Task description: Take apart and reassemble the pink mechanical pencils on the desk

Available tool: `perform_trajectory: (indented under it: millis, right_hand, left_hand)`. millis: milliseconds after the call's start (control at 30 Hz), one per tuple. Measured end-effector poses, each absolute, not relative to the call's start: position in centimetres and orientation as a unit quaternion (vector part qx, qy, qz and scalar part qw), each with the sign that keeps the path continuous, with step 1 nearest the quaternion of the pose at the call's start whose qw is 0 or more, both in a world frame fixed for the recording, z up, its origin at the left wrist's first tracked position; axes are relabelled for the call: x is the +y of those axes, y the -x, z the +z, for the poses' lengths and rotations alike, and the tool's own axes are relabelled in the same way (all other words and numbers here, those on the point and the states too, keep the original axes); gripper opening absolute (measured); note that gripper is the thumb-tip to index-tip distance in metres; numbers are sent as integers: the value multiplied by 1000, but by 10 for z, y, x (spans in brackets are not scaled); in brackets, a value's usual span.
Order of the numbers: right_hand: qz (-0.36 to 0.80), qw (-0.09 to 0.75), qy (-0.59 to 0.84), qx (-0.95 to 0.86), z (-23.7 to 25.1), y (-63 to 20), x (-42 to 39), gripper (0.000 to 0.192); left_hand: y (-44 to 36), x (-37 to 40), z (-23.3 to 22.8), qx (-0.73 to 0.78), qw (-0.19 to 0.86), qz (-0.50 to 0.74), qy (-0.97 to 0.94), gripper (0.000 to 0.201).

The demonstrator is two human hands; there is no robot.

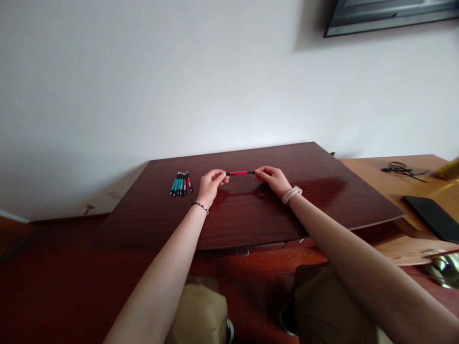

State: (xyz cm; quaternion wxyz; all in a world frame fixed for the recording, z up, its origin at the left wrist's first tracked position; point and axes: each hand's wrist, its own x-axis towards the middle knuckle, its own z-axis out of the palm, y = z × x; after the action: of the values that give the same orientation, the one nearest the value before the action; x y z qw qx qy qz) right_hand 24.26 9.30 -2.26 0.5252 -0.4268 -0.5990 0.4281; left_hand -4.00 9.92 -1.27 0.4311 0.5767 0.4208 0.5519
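Observation:
A pink pen (239, 173) with black ends is held level above the dark wooden table (251, 215). My left hand (212, 184) pinches one end of it, and my right hand (273, 179) pinches the other end between thumb and fingers. A bead bracelet is on my left wrist and a pale watch (291, 194) on my right. To the left of my left hand lies a row of several pens, teal pens (177, 183) on the left and pink pens (189, 182) on the right, side by side on the tabletop.
A lighter wooden table (376, 179) adjoins at the right, bearing a coiled black cable (400, 169), a black flat device (432, 217) and a yellow object (448, 170). Behind is a white wall (215, 86) with a framed screen or picture (390, 16). My knees are below the table's front edge.

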Motion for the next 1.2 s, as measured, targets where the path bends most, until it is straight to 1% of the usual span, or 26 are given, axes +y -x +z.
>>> perform_trajectory:
  millis: [333, 433, 533, 867, 1067, 1200]
  right_hand:
    - [408, 512, 443, -613, -16, -241, 87, 56]
    - [429, 534, 430, -588, -17, -240, 87, 48]
    - [450, 553, 410, -570, -18, -242, 87, 51]
    - [425, 556, 404, -589, -23, -244, 91, 48]
    - [433, 553, 392, -594, -23, -244, 90, 44]
    - [439, 542, 394, -599, -26, -244, 91, 44]
  left_hand:
    - [41, 97, -15, 422, 420, 544, -592, 35]
    - [43, 98, -16, 427, 421, 553, -579, 36]
    - [44, 98, -16, 430, 426, 568, -558, 38]
    - [45, 97, -16, 433, 429, 567, -555, 43]
    - [45, 96, -16, 430, 429, 567, -556, 42]
    - [45, 97, -17, 430, 429, 566, -558, 41]
